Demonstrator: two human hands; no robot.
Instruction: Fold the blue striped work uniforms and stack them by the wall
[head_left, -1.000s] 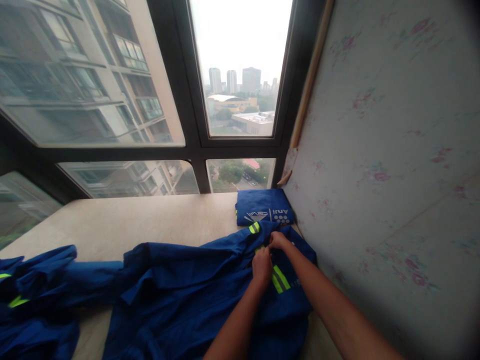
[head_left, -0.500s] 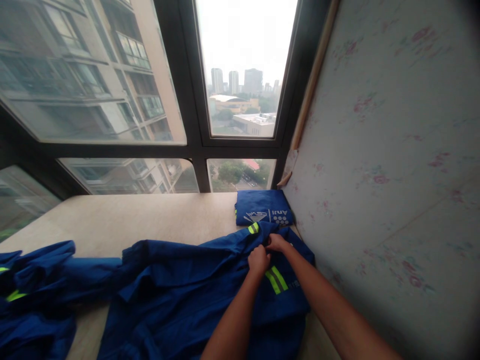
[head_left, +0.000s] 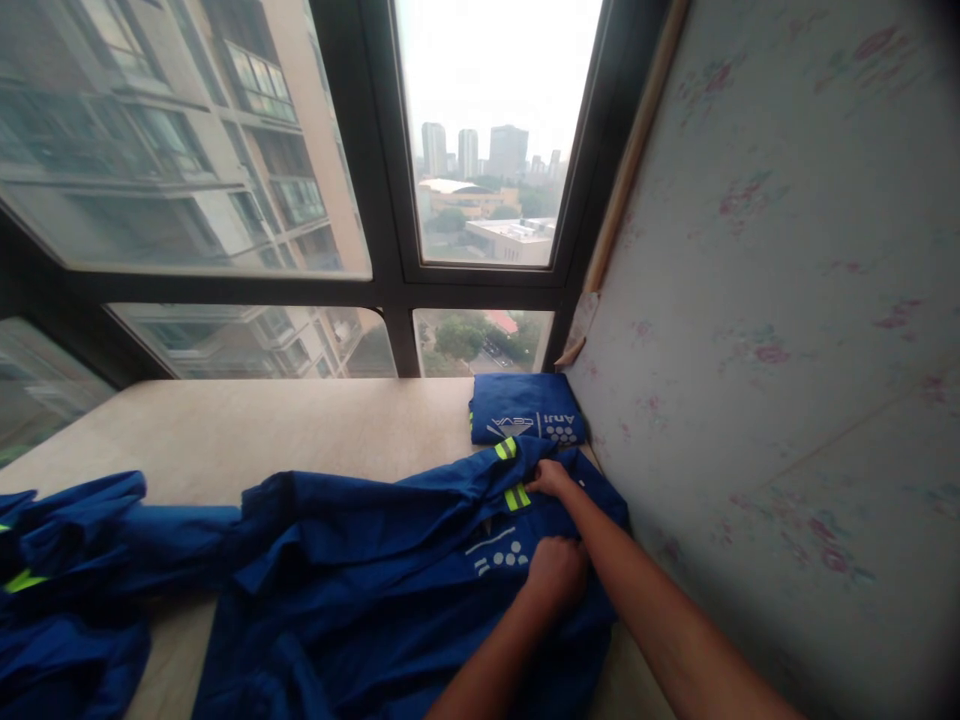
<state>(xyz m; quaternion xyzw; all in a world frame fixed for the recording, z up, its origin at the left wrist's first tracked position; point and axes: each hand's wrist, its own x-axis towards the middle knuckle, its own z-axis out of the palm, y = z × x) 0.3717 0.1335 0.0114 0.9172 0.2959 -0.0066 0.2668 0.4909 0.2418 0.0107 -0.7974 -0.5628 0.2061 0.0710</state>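
Observation:
A blue work jacket with yellow-green reflective strips lies spread and creased in front of me. My left hand is closed on the cloth of its front at the right, fingers curled under and mostly hidden. Farther up, near the collar, my right hand pinches the jacket beside a reflective strip. Between the hands and to their left, a pale printed logo shows on the chest. Just beyond the jacket sits a folded blue garment with white lettering.
More rumpled blue clothing lies at the left. Everything rests on a pale sill-like surface. Dark-framed windows stand behind it, and a flower-patterned wall closes off the right side.
My left hand has moved right and toward me, away from my right hand. The chest logo and a strip beside it have come into view; the strip lower on the front no longer shows.

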